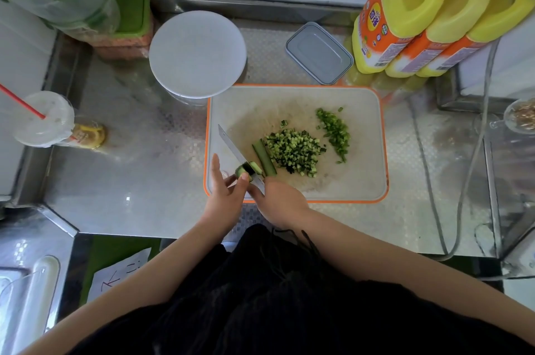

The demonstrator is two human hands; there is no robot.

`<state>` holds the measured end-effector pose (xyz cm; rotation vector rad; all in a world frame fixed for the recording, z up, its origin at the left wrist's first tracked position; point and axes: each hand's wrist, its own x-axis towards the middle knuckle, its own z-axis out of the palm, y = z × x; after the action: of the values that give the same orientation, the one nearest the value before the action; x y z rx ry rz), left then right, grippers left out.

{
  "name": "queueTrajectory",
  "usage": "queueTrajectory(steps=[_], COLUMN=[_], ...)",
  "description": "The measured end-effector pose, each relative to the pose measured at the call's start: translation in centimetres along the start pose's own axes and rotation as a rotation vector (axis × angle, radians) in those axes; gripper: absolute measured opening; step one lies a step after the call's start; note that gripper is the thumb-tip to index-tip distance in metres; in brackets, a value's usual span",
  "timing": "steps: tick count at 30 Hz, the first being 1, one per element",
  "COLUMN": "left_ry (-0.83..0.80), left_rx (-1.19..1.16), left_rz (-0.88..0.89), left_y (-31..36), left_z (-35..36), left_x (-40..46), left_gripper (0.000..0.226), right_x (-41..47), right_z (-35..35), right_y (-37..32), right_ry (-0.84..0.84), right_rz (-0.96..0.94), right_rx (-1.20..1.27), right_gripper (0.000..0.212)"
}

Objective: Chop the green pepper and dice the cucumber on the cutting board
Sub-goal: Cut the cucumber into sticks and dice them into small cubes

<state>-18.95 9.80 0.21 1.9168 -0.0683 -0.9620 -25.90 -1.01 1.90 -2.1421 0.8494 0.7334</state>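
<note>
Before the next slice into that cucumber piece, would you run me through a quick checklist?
1. Right hand grips the knife: ok.
2. Left hand pinches the cucumber piece: ok.
3. Left fingertips clear of the blade: not ok, very close.
4. Cucumber strip waiting beside the blade: ok.
5. Diced cucumber and chopped pepper kept apart: ok.
6. Cutting board steady: cannot tell.
</note>
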Motion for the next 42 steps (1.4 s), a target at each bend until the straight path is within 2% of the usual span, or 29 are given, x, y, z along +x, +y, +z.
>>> queueTrajectory(steps=[3,8,14,19,25,28,30,32,33,35,37,42], left_ry=[0.0,-0.065,-0.08,-0.11,-0.148,-0.153,-0.152,-0.152,-0.153,-0.155,-0.155,-0.15], left_rx=[0.18,0.431,0.4,0.39,0.39,0.371,0.374,0.373,0.37,0.365,0.359,0.36], left_rz=[0.206,0.346,0.261,0.24,0.238,0.242,0.242,0.232,0.23,0.224,0.222,0.225], left_y=[0.5,0.9,1.3,1.5,1.3,0.9,0.7,0.7,0.7,0.8,0.9,1.1], left_z=[-0.5,-0.6,-0.9,-1.1,-1.3,-1.2,-1.2,-1.1,-1.1,-1.1,-1.1,-1.0], left_x=[0.1,0.2,0.4,0.4,0.7,0.8,0.9,1.0,1.0,0.9,0.8,0.6], left_gripper=[0.073,0.053,0.043,0.043,0.042,0.043,0.043,0.043,0.043,0.044,0.044,0.045], right_x=[-0.2,0.2,0.4,0.7,1.1,1.3,1.7,2.0,2.1,2.2,2.3,3.4], right_z=[-0.6,-1.0,-1.8,-2.3,-2.7,-3.0,-3.2,-3.4,-3.6,-3.8,-3.5,-1.6], right_y=[0.0,0.0,0.6,1.0,1.4,1.6,1.8,1.9,1.9,1.5,1.1,0.7], right_ry=[-0.008,-0.007,0.101,0.163,0.128,0.116,0.189,0.32,0.345,0.291,0.219,0.175], right_rz=[-0.011,-0.074,-0.138,-0.228,-0.4,-0.406,-0.337,-0.205,-0.137,-0.035,0.053,0.222], right_rx=[-0.052,-0.206,0.011,0.216,0.259,0.313,0.353,0.379,0.476,0.783,0.953,0.961], right_gripper=[0.068,0.051,0.037,0.054,0.045,0.031,0.021,0.021,0.021,0.019,0.019,0.023])
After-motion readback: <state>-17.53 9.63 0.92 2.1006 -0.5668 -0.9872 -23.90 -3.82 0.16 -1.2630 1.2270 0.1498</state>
